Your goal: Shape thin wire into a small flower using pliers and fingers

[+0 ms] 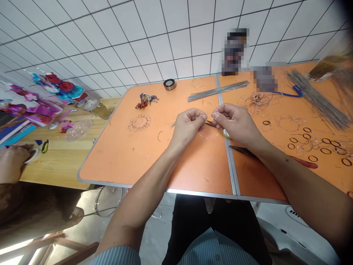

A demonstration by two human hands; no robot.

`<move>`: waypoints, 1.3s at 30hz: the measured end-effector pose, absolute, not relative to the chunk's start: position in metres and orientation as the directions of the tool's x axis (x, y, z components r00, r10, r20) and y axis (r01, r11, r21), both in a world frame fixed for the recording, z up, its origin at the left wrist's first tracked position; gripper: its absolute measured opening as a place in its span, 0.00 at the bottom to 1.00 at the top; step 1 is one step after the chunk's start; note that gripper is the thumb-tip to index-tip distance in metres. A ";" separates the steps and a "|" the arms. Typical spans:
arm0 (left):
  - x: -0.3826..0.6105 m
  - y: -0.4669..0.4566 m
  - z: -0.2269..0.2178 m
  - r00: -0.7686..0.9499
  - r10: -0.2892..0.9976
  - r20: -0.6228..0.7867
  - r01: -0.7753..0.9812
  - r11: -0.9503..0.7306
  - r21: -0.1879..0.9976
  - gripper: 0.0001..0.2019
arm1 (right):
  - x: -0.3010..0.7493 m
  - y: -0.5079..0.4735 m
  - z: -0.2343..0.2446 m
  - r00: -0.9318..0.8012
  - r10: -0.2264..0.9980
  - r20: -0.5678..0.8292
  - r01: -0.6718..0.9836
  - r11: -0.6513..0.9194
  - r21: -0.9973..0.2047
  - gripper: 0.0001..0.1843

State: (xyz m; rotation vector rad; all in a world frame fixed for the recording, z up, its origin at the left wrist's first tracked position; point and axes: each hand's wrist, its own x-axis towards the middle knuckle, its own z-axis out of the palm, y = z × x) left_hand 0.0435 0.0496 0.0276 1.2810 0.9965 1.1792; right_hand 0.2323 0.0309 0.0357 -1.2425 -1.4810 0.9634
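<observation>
Both my hands meet above the orange table, fingertips pinched around a thin wire that curves in a loop between them. My left hand closes thumb against forefinger on one side of the wire. A short gap away, my right hand pinches the other side. Below the fingers lies a small tool with dark jaws and a yellow handle, partly hidden by my right hand. Under my right forearm rest pliers with dark jaws and a red handle. A scalloped wire ring lies to the left.
Straight wires lie in a bundle near the wall, with a bigger bundle at right. Keys and a tape roll sit at back left. Several dark rings lie at right. Another person's hand is at far left.
</observation>
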 end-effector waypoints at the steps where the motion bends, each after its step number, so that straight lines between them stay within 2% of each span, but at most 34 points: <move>1: 0.044 0.050 0.027 0.156 0.984 0.086 -0.078 -0.075 0.994 0.08 | 0.233 0.031 0.036 -0.056 0.984 0.171 0.248 0.179 -0.952 0.10; 6: 0.042 0.049 0.028 0.189 0.980 0.055 -0.075 -0.042 0.996 0.08 | 0.233 0.030 0.034 -0.035 0.967 0.251 0.312 0.249 -0.917 0.09; 11: 0.041 0.050 0.027 0.180 0.981 0.076 -0.058 -0.066 0.996 0.08 | 0.230 0.031 0.034 0.007 0.983 0.185 0.249 0.177 -0.952 0.10; 15: 0.042 0.049 0.027 0.181 0.980 0.083 -0.054 -0.075 0.996 0.08 | 0.230 0.030 0.033 -0.007 0.982 0.189 0.235 0.185 -0.954 0.08; 21: 0.042 0.049 0.027 0.210 0.976 0.059 -0.055 -0.049 0.997 0.09 | 0.232 0.030 0.030 -0.017 0.973 0.230 0.308 0.224 -0.925 0.08; 28: 0.045 0.048 0.024 0.172 0.974 0.148 0.041 -0.157 0.987 0.10 | 0.231 0.030 0.027 -0.050 0.977 0.205 0.283 0.211 -0.936 0.08; 35: 0.045 0.046 0.024 0.200 0.969 0.144 -0.062 -0.134 0.989 0.07 | 0.229 0.027 0.034 0.030 0.981 0.192 0.236 0.179 -0.955 0.09; 39: 0.046 0.045 0.025 0.189 0.973 0.133 -0.055 -0.125 0.991 0.07 | 0.229 0.027 0.036 0.034 0.978 0.207 0.255 0.192 -0.948 0.11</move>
